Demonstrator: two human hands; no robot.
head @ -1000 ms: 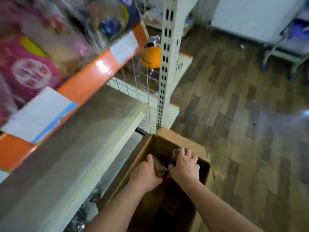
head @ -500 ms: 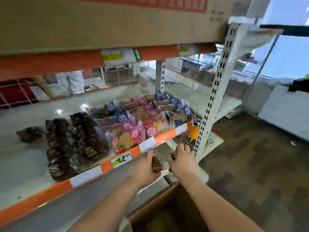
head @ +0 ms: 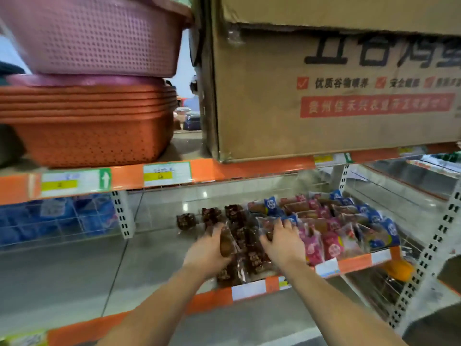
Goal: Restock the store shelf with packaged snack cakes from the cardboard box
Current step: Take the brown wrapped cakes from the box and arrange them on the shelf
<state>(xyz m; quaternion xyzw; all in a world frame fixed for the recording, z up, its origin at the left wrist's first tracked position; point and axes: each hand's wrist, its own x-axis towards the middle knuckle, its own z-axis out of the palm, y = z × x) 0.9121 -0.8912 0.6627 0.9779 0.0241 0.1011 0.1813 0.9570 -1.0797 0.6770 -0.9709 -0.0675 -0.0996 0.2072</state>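
Note:
My left hand [head: 208, 249] grips a brown snack cake in clear wrap [head: 225, 243] over the left row of dark brown packaged cakes [head: 252, 242] on the grey shelf [head: 74, 278]. My right hand [head: 283, 242] is just to the right, above the edge of the pink and blue packets [head: 336, 231]. Its fingers curl over a small brown cake [head: 269, 236] that is mostly hidden under the palm. The cardboard box on the floor is out of view.
A large printed carton [head: 324, 101] and stacked orange baskets [head: 87, 138] under a pink basket [head: 94, 36] fill the shelf above. Blue packets [head: 50, 221] lie behind wire at left. A white perforated upright [head: 429, 255] stands at right.
Both hands rose out of the floor box with cakes and reached onto the middle shelf. The view swung up from the box to the shelf.

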